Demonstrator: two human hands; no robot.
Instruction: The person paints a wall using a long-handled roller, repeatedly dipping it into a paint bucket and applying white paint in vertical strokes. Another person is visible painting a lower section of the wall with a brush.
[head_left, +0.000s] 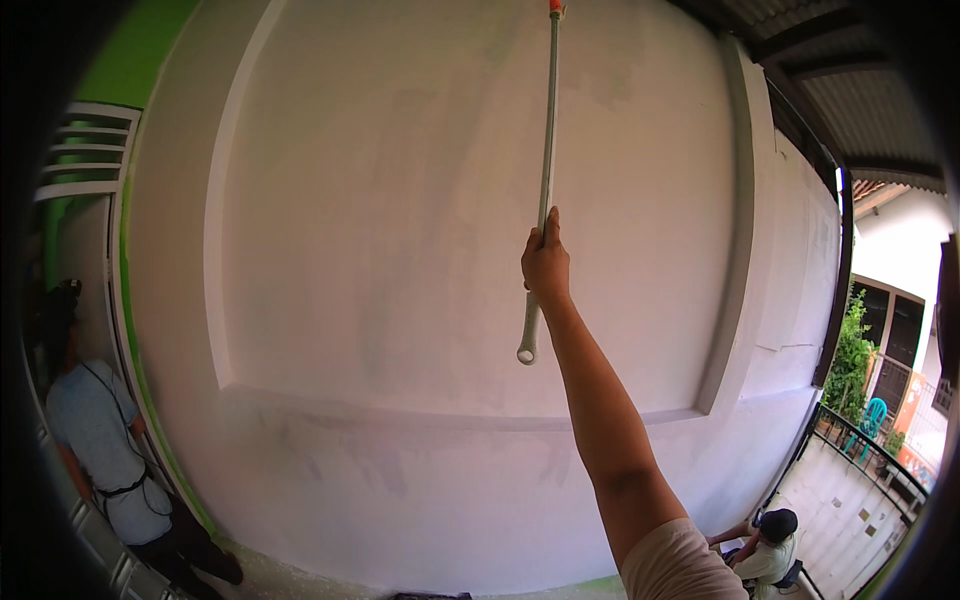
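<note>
My right hand (547, 262) is raised at arm's length, its fingers wrapped around a slim metal extension pole (550, 112) near the lower end. Below my fist, the pole's grey handle (529, 326) ends in a hanging hole. The pole stands almost upright in the picture, and a red-orange fitting (555, 5) shows at the top edge; whatever is beyond it is cut off. Behind the pole is a whitish wall (390, 225) with a recessed panel and patchy grey marks. My left hand is out of view.
A person in a light blue shirt (105, 442) stands at left beside a louvred door frame (90, 150). At lower right another person in a dark cap (776, 529) is low by the wall. A metal gate (851, 480) and a corrugated roof (877, 112) flank the right side.
</note>
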